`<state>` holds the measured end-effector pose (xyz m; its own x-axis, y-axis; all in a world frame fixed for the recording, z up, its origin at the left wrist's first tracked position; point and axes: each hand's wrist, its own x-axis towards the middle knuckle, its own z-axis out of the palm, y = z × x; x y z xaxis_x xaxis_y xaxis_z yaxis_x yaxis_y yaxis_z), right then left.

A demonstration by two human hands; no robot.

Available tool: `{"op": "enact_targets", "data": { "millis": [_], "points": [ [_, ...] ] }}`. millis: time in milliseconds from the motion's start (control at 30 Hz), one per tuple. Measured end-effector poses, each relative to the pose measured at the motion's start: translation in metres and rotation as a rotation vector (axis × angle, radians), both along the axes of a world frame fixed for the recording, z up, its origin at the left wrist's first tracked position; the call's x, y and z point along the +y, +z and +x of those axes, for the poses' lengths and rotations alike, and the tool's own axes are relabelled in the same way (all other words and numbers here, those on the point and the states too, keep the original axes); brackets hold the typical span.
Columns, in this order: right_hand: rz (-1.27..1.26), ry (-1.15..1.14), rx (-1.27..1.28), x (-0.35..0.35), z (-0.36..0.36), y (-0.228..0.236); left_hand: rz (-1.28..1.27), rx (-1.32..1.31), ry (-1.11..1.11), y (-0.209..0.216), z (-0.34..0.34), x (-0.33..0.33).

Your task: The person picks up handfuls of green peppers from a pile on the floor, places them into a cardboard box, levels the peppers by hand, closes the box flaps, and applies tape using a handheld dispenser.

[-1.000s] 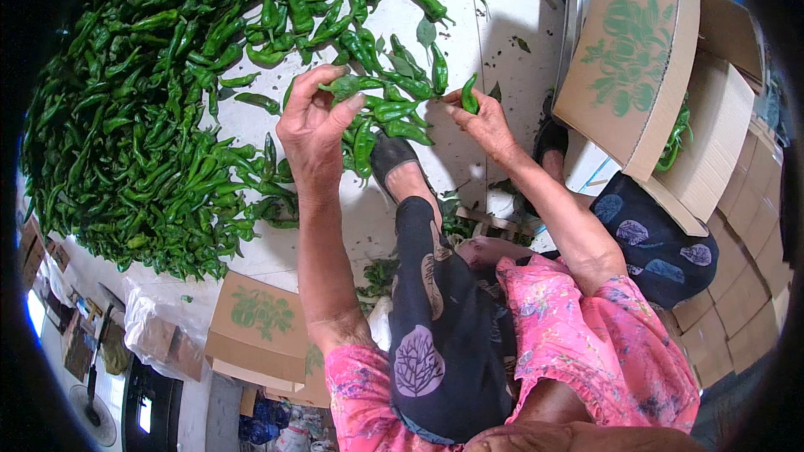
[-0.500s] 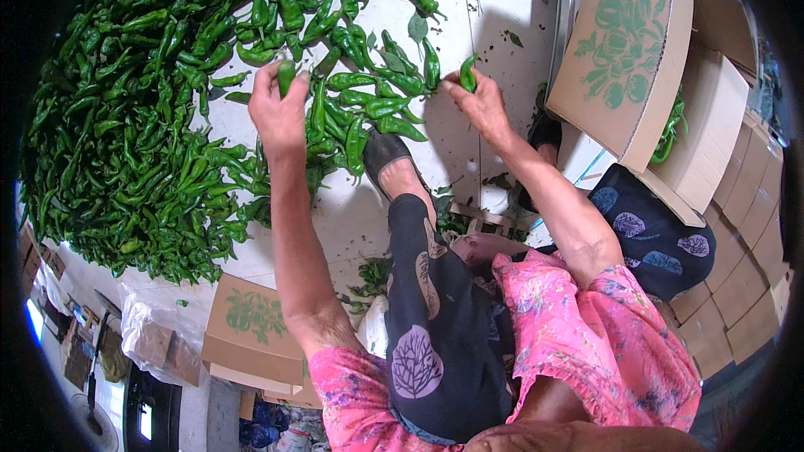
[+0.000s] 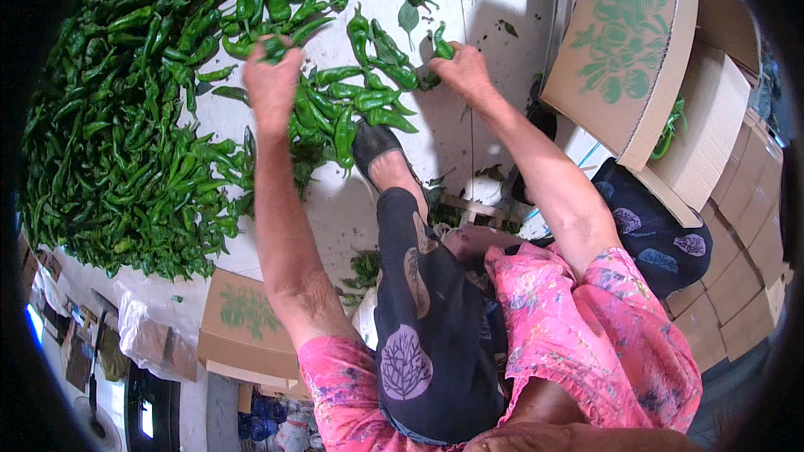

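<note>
1. A green pepper (image 3: 441,42) is pinched in the closed right hand (image 3: 463,72), just right of the pepper pile (image 3: 126,117); it could be dropped
2. Several peppers are clutched in the left hand (image 3: 272,84) at the pile's edge; the overfull fist could spill them onto the floor (image 3: 494,0)

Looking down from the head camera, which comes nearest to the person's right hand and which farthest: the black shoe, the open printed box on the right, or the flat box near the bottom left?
From the right hand:
1. Black shoe, just below and left of it.
2. Open printed box, off to the right.
3. Flat box, far down on the left, beyond the left arm.
</note>
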<state>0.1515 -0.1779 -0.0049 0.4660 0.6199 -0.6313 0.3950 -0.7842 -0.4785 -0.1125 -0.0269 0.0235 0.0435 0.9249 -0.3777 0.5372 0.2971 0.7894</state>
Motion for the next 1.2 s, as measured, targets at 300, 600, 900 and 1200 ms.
{"op": "enact_targets", "data": {
  "millis": [300, 600, 900, 1200],
  "points": [
    [0.225, 0.371, 0.117, -0.024, -0.032, 0.027, -0.224, 0.015, -0.145, 0.024, -0.081, -0.086],
    [-0.068, 0.064, 0.750, -0.028, -0.051, 0.029, -0.054, 0.387, -0.559, 0.027, -0.052, -0.126],
    [0.121, 0.594, 0.366, 0.015, -0.064, 0.012, -0.011, 0.350, -0.552, 0.016, -0.039, -0.137],
    [-0.011, 0.237, 0.955, 0.025, -0.074, 0.024, -0.044, 0.198, -0.452, 0.009, -0.035, -0.135]
  ]
}}
